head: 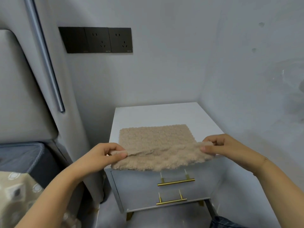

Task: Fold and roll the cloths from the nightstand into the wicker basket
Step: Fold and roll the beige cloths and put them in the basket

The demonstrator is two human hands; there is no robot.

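Two hands work one beige cloth [156,142] that lies on the nightstand [158,114], its near edge lifted past the front edge. The left hand [105,153] pinches the near left corner, the right hand [220,145] the near right. To fold well, I would carry both corners evenly to the far edge and match them. No basket is in view.
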